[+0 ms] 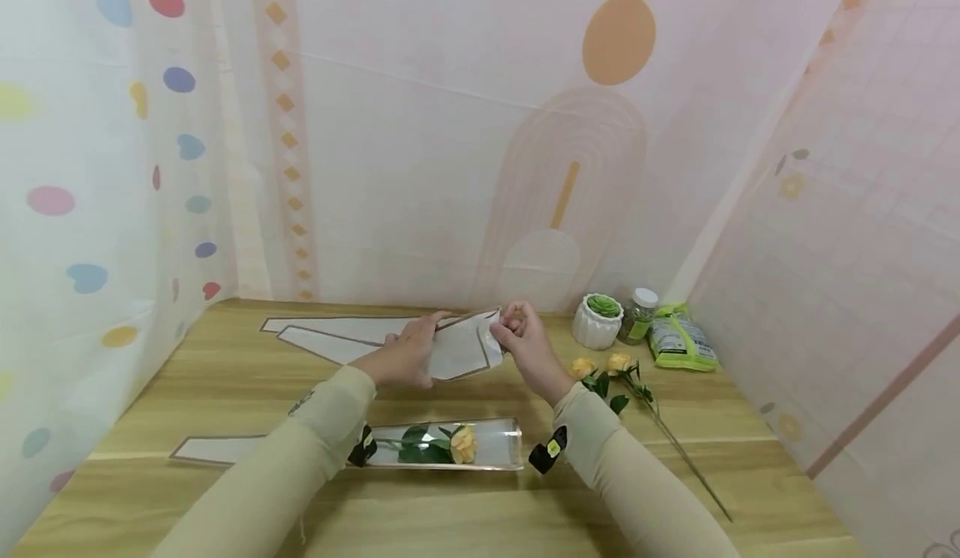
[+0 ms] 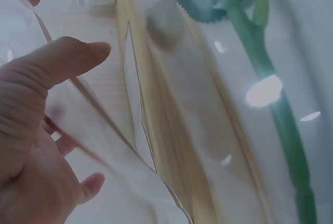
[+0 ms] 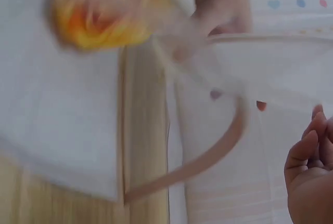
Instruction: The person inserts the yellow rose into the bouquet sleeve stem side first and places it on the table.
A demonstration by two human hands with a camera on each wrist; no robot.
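My left hand (image 1: 408, 354) holds a clear-and-white flower sleeve (image 1: 461, 351) with a brown border, raised over the back of the table. In the left wrist view its thumb (image 2: 73, 60) lies across one side of the sleeve, with fingers on the other. At the sleeve's wide mouth, my right hand (image 1: 528, 350) pinches the edge between thumb and fingers; the mouth bulges a little there. Nearer me lies another sleeve (image 1: 498, 437) with an orange-yellow rose (image 1: 463, 444) inside, its stem pointing left. My left forearm hides part of that sleeve.
More flat sleeves (image 1: 322, 341) lie at the back left. Loose yellow roses (image 1: 619, 364) with a long stem are on the right. Behind them stand a white potted succulent (image 1: 597, 325), a lidded jar (image 1: 640, 316) and a green-and-grey packet (image 1: 681, 340). Patterned curtains (image 1: 420, 166) enclose the table.
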